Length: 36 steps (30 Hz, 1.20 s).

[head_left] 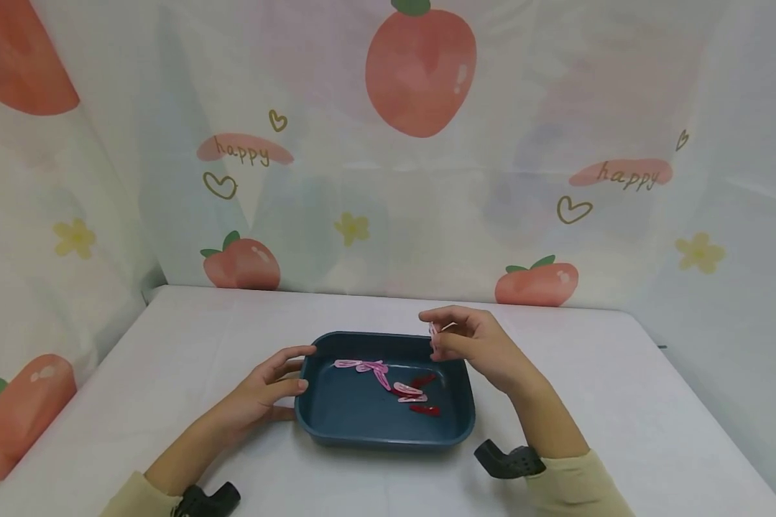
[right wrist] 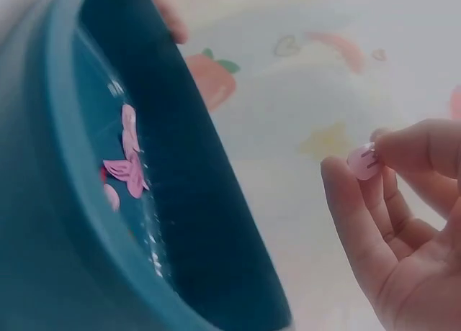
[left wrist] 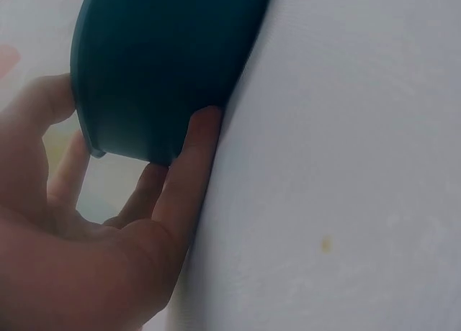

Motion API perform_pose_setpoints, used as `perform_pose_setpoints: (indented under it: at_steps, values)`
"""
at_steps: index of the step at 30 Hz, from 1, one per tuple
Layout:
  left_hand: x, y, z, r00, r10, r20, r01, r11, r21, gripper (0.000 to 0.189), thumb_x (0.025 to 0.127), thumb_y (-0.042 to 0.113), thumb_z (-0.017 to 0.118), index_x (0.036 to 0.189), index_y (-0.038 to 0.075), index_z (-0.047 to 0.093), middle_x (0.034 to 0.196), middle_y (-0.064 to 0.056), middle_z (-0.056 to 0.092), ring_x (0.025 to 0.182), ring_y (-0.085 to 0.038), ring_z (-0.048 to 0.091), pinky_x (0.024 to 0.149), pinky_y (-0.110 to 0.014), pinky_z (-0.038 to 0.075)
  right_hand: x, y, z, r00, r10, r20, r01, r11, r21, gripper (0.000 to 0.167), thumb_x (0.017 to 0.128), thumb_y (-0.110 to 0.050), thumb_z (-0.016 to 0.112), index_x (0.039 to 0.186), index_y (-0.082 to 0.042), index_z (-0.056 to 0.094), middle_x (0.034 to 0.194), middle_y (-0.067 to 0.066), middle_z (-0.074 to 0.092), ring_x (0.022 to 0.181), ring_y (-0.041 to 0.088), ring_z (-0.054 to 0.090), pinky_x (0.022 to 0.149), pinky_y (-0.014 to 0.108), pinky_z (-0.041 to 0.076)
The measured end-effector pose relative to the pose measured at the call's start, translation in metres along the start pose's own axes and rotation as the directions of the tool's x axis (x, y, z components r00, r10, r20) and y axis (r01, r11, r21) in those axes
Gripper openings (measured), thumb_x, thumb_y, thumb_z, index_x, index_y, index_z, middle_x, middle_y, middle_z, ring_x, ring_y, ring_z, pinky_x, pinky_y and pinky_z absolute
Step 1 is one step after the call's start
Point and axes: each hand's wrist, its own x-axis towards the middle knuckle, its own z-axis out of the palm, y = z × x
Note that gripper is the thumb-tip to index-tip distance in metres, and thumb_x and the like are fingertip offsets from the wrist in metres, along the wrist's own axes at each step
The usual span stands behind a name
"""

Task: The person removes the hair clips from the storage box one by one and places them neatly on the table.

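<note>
A dark blue tray (head_left: 388, 439) stands on the white table, with several pink hair clips (head_left: 380, 375) and red hair clips (head_left: 425, 410) lying loose on its floor. At its left end my left hand (head_left: 259, 395) holds the tray, thumb and a finger at the rim and other fingers against the outer wall (left wrist: 144, 122). Over the far right corner, my right hand (head_left: 478, 343) pinches a pink hair clip (right wrist: 364, 162) between thumb and fingertips. The right wrist view shows that clip beside the tray, outside its wall; part of it is hidden by the fingers.
White cloth covers the table (head_left: 233, 323). Behind it hangs a pale curtain (head_left: 427, 194) printed with fruit, flowers and the word happy. A black wrist camera (head_left: 509, 459) sits on the right forearm, another black one (head_left: 208, 499) on the left.
</note>
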Motion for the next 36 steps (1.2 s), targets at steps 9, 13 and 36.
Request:
perform_pose_setpoints:
  at_steps: [9,13,36]
  values:
    - [0.000,0.000,0.001,1.000,-0.009,-0.010,0.009,1.000,0.007,0.059,0.099,0.023,0.063,0.152,0.024,0.038,0.160,-0.021,0.026,0.139,-0.046,0.037,0.094,-0.059,0.051,-0.005,0.000,-0.023,0.998,-0.003,-0.065,0.002,1.000,-0.019,0.036,0.096,-0.009,0.065,0.131,-0.003,0.061,0.102,0.020,0.055,0.084,0.027,0.070,0.079,0.035,0.060]
    - [0.000,-0.001,0.000,1.000,-0.017,-0.006,0.017,1.000,-0.006,0.059,0.099,0.021,0.063,0.152,0.023,0.038,0.160,-0.021,0.026,0.140,-0.046,0.036,0.095,-0.060,0.050,-0.007,0.003,-0.033,0.995,0.000,-0.095,-0.002,1.000,-0.025,0.037,0.096,-0.007,0.063,0.132,0.000,0.059,0.102,0.019,0.053,0.085,0.023,0.067,0.079,0.035,0.061]
    - [-0.003,0.002,-0.001,1.000,-0.011,0.014,0.012,0.999,-0.041,0.060,0.099,0.019,0.063,0.153,0.021,0.037,0.160,-0.023,0.025,0.139,-0.048,0.036,0.091,-0.061,0.052,-0.004,0.044,-0.060,0.976,0.130,-0.175,-0.133,0.991,-0.002,0.040,0.097,-0.005,0.060,0.134,0.008,0.054,0.097,0.017,0.055,0.082,0.021,0.064,0.080,0.036,0.060]
